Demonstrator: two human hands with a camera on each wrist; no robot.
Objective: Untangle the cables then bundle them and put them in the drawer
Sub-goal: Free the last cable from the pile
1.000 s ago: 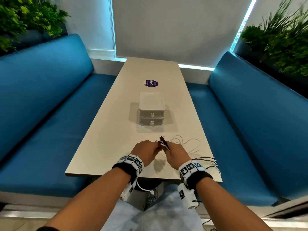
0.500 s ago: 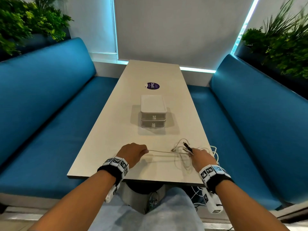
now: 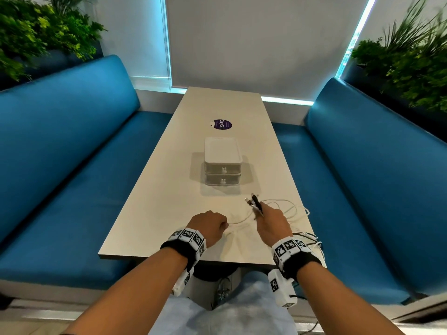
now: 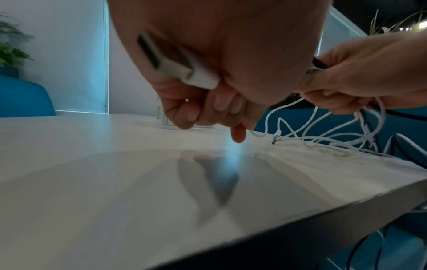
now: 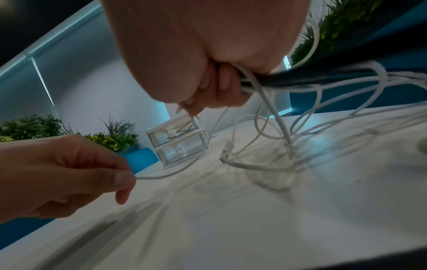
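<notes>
White cables (image 3: 289,210) lie looped on the table's near right part, and black cables (image 3: 306,235) trail over its right edge. My right hand (image 3: 272,222) grips several cable ends, black and white, whose plugs (image 3: 254,201) stick up from the fist; in the right wrist view those cables (image 5: 265,85) run out of its fingers. My left hand (image 3: 209,226) pinches one white cable (image 3: 239,221) that sags over to the right hand, and its white USB plug (image 4: 175,62) lies across the left palm. A small white two-drawer unit (image 3: 222,164) stands mid-table, both drawers closed.
A purple round sticker (image 3: 221,124) sits beyond the drawer unit. Blue benches (image 3: 72,165) flank the narrow table (image 3: 157,201) on both sides, with plants (image 3: 411,56) behind them. The table's near edge is just under my wrists.
My hands first pulled apart, drawing a white cable taut between them. The right hand has since come back toward the left, and that cable now sags.
</notes>
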